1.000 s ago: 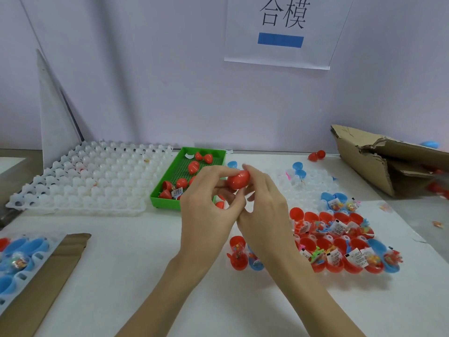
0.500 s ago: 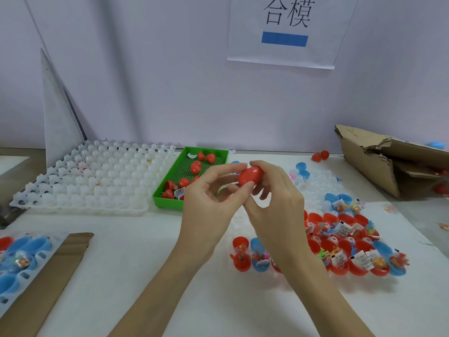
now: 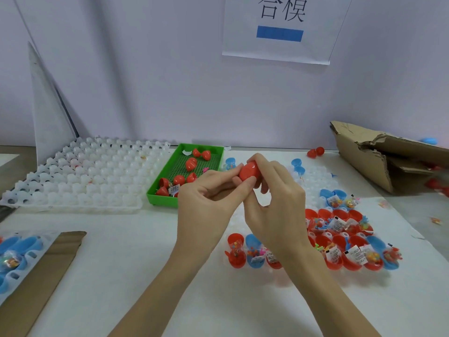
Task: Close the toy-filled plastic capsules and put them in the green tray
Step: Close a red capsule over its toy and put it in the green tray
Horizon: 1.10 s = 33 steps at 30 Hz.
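A: Where is the capsule [image 3: 248,171] at this moment?

B: It is in the air above the table [image 3: 126,259], between both hands, a little to the right of the green tray [image 3: 167,200]. It is red and its two halves look joined, but the fingers cover part of the seam, so I cannot be sure it is fully closed.

A: How do the hands hold it?

B: The right hand [image 3: 274,203] pinches it, with curled fingers over the top and right side and the thumb under it. The left hand [image 3: 206,205] pinches it from the left, with the thumb and the fingertips on the lower left side.

A: What is in the tray?

B: Several red capsules [image 3: 191,163] lie on its perforated floor, some near the front wall with a small printed label beside them.

A: And the rest of the table?

B: Open capsules [image 3: 349,249], red and blue, with small toys and labels inside, stand in rows at the right, near the right wrist. A white tray [image 3: 80,181] with many cups lies just left of the green one. A torn box [image 3: 379,159] lies at the far right, and a paper sign [image 3: 279,27] hangs on the wall.
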Tool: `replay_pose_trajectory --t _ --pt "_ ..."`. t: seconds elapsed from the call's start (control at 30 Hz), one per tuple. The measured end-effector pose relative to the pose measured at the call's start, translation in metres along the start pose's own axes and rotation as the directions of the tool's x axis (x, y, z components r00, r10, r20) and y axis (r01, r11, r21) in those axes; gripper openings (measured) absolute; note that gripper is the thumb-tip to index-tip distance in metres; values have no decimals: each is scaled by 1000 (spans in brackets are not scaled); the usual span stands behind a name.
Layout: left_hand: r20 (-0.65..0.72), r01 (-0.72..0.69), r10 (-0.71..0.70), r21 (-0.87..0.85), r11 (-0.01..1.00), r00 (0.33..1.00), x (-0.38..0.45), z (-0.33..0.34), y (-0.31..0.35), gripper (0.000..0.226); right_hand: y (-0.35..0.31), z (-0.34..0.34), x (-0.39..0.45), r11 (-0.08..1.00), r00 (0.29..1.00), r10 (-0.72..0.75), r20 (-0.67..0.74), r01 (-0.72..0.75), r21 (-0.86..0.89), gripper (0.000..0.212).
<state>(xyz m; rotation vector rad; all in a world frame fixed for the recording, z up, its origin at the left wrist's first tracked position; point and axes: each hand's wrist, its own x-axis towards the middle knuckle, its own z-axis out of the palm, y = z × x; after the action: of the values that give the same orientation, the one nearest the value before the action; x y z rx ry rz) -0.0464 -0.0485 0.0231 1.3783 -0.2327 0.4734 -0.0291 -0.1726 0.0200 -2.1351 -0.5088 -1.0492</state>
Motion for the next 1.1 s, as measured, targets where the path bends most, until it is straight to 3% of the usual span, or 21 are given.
replay_pose_trajectory --t 0.17,0.3,0.4,0.57,0.77,0.83,0.93,1.1 --pt "-6 -154 159 219 963 987 -5 2 -2 30 1 -4 1 1000 1000 -24 14 23 12 36" --pt "-10 -183 192 250 951 981 -6 3 -4 30 2 -4 2 999 999 -38 28 38 1 33" --pt "-16 -128 133 189 974 991 -5 3 -2 26 2 -3 2 998 998 -52 38 53 -21 35" --pt "46 97 -96 -21 995 994 3 -4 3 28 4 2 2 999 999 -50 -17 49 -21 39" --pt "73 105 -101 -60 993 992 8 -10 1 26 7 5 0 999 998 -41 48 41 1 62" --pt "60 74 -72 -43 996 996 11 -14 0 27 8 3 2 997 992 -51 116 43 66 63" --pt "57 -3 0 48 999 998 17 -22 -1 33 6 -2 7 958 987 12 159 -57 280 43" --pt "104 -81 77 39 996 992 17 -23 -1 37 -4 -9 13 745 955 224 192 -295 599 23"
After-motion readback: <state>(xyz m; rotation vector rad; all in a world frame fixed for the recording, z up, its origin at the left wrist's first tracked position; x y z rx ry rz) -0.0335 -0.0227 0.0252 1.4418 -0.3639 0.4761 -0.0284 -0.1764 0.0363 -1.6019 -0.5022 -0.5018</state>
